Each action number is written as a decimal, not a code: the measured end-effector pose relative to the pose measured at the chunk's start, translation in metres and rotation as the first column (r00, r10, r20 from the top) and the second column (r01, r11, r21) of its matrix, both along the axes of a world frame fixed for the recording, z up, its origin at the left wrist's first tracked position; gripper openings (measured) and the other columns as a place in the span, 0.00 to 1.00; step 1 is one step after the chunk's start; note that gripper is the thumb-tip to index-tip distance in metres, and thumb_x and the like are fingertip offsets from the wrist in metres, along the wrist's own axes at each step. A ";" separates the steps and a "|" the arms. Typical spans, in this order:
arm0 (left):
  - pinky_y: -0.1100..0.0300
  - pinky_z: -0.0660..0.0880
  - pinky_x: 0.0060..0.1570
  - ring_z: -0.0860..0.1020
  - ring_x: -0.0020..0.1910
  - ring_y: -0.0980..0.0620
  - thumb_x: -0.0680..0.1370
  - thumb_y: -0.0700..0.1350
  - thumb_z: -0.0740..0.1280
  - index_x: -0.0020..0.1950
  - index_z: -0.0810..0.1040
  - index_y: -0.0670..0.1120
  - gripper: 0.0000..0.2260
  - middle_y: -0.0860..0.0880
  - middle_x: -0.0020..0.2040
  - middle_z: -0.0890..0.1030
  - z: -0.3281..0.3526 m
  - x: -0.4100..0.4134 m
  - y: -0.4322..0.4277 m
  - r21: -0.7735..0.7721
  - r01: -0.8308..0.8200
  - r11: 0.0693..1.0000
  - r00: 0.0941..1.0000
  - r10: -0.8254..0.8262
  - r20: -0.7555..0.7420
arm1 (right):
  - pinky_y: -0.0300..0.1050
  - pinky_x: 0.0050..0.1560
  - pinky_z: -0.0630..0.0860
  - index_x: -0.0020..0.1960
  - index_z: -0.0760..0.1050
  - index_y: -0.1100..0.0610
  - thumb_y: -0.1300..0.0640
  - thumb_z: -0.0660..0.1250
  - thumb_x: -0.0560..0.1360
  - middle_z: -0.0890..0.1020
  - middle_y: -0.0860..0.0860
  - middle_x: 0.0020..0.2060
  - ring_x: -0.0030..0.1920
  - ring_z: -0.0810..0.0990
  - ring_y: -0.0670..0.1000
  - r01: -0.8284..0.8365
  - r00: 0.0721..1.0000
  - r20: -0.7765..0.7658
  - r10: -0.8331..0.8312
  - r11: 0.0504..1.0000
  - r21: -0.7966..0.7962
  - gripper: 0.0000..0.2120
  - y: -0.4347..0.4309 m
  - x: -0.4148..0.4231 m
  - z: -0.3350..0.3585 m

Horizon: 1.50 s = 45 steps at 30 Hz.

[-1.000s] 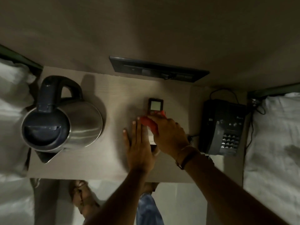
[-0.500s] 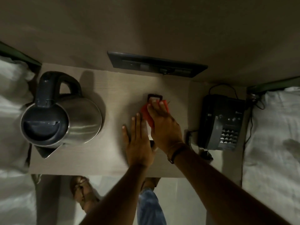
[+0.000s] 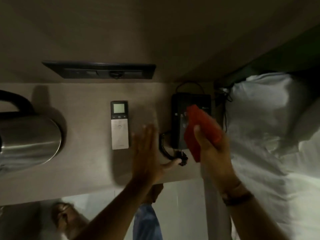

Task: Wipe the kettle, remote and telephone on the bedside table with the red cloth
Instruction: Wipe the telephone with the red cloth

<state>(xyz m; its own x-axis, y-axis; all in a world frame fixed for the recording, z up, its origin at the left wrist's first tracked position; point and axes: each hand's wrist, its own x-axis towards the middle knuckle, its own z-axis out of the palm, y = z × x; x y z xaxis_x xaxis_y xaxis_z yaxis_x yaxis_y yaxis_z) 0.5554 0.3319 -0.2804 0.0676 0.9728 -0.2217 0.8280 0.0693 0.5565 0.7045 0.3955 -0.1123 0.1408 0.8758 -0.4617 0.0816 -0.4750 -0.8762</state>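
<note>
My right hand (image 3: pixel 213 153) grips the folded red cloth (image 3: pixel 201 130) and holds it over the black telephone (image 3: pixel 179 118) at the right end of the bedside table (image 3: pixel 83 170). The cloth covers much of the phone's keypad. Flat and with fingers together, my left hand (image 3: pixel 147 153) hovers between the remote and the phone, its thumb by the coiled cord (image 3: pixel 164 149). The white-and-black remote (image 3: pixel 119 125) lies uncovered in the table's middle, screen end toward the wall. The steel kettle (image 3: pixel 29 141) with its black handle stands at the left edge.
A dark socket panel (image 3: pixel 102 71) runs along the wall behind the table. White bedding (image 3: pixel 270 135) lies right of the table, close to the phone. Below the table's front edge I see a foot (image 3: pixel 65 217) on the floor and a blue trouser leg (image 3: pixel 147 222).
My right hand lifted the red cloth off the remote and carried it right to the telephone. My left hand followed rightward, leaving the remote fully exposed. The view shifted right.
</note>
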 end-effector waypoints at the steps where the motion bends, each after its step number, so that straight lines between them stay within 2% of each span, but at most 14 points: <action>1: 0.35 0.45 0.85 0.45 0.88 0.45 0.70 0.82 0.61 0.88 0.45 0.47 0.59 0.44 0.89 0.48 0.001 0.021 0.008 0.001 0.040 0.999 0.999 -0.040 0.022 | 0.45 0.62 0.84 0.74 0.74 0.46 0.54 0.68 0.81 0.84 0.46 0.65 0.63 0.85 0.47 -0.048 0.996 0.081 0.044 0.998 0.045 0.22 0.012 0.007 -0.006; 5: 0.32 0.47 0.84 0.48 0.88 0.42 0.69 0.79 0.62 0.88 0.49 0.41 0.60 0.42 0.89 0.51 -0.009 0.063 0.035 -0.032 0.024 0.999 0.999 -0.023 0.026 | 0.51 0.79 0.71 0.82 0.66 0.55 0.58 0.63 0.86 0.73 0.54 0.79 0.80 0.70 0.52 -0.376 0.777 0.561 0.285 0.925 0.050 0.25 0.062 0.020 -0.058; 10: 0.34 0.43 0.84 0.56 0.87 0.42 0.69 0.76 0.67 0.87 0.50 0.43 0.58 0.42 0.86 0.61 -0.036 0.063 0.032 0.010 0.017 1.000 0.999 -0.017 -0.027 | 0.63 0.84 0.59 0.84 0.61 0.57 0.49 0.59 0.83 0.64 0.56 0.84 0.85 0.56 0.62 -0.663 0.344 0.837 0.426 0.741 -0.105 0.31 0.064 0.022 -0.112; 17: 0.33 0.48 0.83 0.51 0.87 0.41 0.79 0.76 0.46 0.88 0.46 0.49 0.45 0.43 0.88 0.54 -0.041 0.063 0.029 0.058 0.141 0.988 0.968 -0.125 -0.218 | 0.62 0.86 0.52 0.87 0.52 0.54 0.48 0.51 0.81 0.52 0.54 0.87 0.87 0.47 0.58 -0.743 0.282 0.811 0.513 0.652 -0.154 0.35 -0.023 0.044 -0.129; 24: 0.37 0.47 0.84 0.54 0.86 0.43 0.82 0.74 0.45 0.87 0.47 0.46 0.42 0.42 0.86 0.60 -0.038 0.063 0.028 0.068 0.012 0.998 0.994 -0.005 -0.108 | 0.68 0.77 0.69 0.81 0.67 0.60 0.50 0.54 0.80 0.68 0.59 0.81 0.81 0.66 0.63 -0.805 0.229 0.756 0.614 0.556 -0.208 0.31 -0.077 0.058 -0.109; 26: 0.41 0.43 0.85 0.51 0.87 0.46 0.79 0.78 0.48 0.87 0.48 0.45 0.49 0.41 0.86 0.60 -0.035 0.064 0.030 0.041 -0.014 0.999 0.996 0.018 -0.085 | 0.65 0.77 0.70 0.79 0.69 0.59 0.50 0.57 0.81 0.74 0.60 0.78 0.78 0.72 0.64 -0.758 0.387 0.634 0.669 0.623 -0.194 0.28 -0.083 0.067 -0.099; 28: 0.42 0.40 0.85 0.50 0.87 0.46 0.73 0.83 0.53 0.87 0.47 0.44 0.57 0.43 0.87 0.58 -0.033 0.064 0.030 0.009 -0.012 1.000 0.996 0.013 -0.086 | 0.60 0.74 0.77 0.75 0.74 0.52 0.54 0.63 0.85 0.79 0.58 0.74 0.74 0.78 0.61 -0.603 0.720 0.257 0.645 0.764 -0.230 0.19 -0.078 0.076 -0.077; 30: 0.38 0.43 0.85 0.50 0.88 0.46 0.72 0.84 0.55 0.87 0.50 0.43 0.58 0.42 0.87 0.58 -0.034 0.063 0.031 -0.005 -0.002 1.000 0.995 0.001 -0.101 | 0.51 0.59 0.87 0.64 0.77 0.44 0.58 0.66 0.83 0.83 0.56 0.66 0.62 0.86 0.55 -0.336 0.942 -0.150 0.301 0.857 -0.392 0.13 -0.063 0.084 -0.053; 32: 0.34 0.47 0.85 0.53 0.87 0.44 0.73 0.82 0.56 0.87 0.52 0.42 0.56 0.42 0.87 0.60 -0.035 0.063 0.030 0.024 0.019 1.000 0.992 -0.016 -0.126 | 0.41 0.42 0.88 0.58 0.79 0.40 0.53 0.69 0.76 0.85 0.52 0.60 0.51 0.90 0.49 -0.108 0.980 -0.196 0.029 0.908 -0.405 0.13 -0.047 0.092 -0.040; 34: 0.35 0.47 0.85 0.56 0.87 0.44 0.71 0.83 0.58 0.87 0.52 0.44 0.57 0.42 0.86 0.62 -0.035 0.063 0.030 0.034 -0.010 0.999 0.993 0.014 -0.120 | 0.35 0.44 0.86 0.57 0.81 0.35 0.48 0.70 0.76 0.88 0.43 0.55 0.51 0.90 0.43 -0.032 0.997 -0.073 0.018 0.981 -0.193 0.12 -0.017 0.095 -0.031; 37: 0.35 0.47 0.85 0.58 0.86 0.45 0.70 0.83 0.61 0.87 0.52 0.45 0.58 0.43 0.84 0.64 -0.035 0.065 0.031 0.026 -0.040 0.999 0.994 0.043 -0.103 | 0.48 0.68 0.79 0.77 0.70 0.42 0.48 0.65 0.84 0.80 0.43 0.70 0.69 0.81 0.47 -0.251 0.898 0.393 0.200 0.964 0.082 0.22 0.035 0.089 -0.048; 39: 0.36 0.47 0.85 0.59 0.85 0.44 0.70 0.82 0.61 0.86 0.53 0.45 0.58 0.43 0.84 0.65 -0.034 0.065 0.031 0.040 -0.042 0.998 0.994 0.046 -0.101 | 0.60 0.83 0.63 0.84 0.60 0.50 0.50 0.61 0.86 0.66 0.52 0.83 0.84 0.62 0.57 -0.482 0.622 0.695 0.361 0.876 -0.023 0.28 0.066 0.079 -0.081; 41: 0.37 0.47 0.85 0.60 0.85 0.44 0.71 0.82 0.61 0.86 0.55 0.44 0.57 0.43 0.83 0.65 -0.035 0.064 0.031 0.058 -0.044 0.997 0.993 0.050 -0.109 | 0.63 0.85 0.53 0.86 0.55 0.53 0.48 0.58 0.87 0.56 0.54 0.87 0.87 0.49 0.59 -0.604 0.380 0.791 0.480 0.776 -0.181 0.30 0.080 0.073 -0.111; 45: 0.39 0.46 0.85 0.61 0.84 0.43 0.71 0.82 0.60 0.85 0.57 0.42 0.56 0.42 0.83 0.66 -0.036 0.064 0.029 0.092 -0.034 0.995 0.990 0.046 -0.132 | 0.67 0.84 0.55 0.86 0.55 0.56 0.42 0.53 0.85 0.57 0.57 0.86 0.87 0.51 0.61 -0.635 0.358 0.829 0.429 0.763 -0.121 0.33 0.053 0.080 -0.136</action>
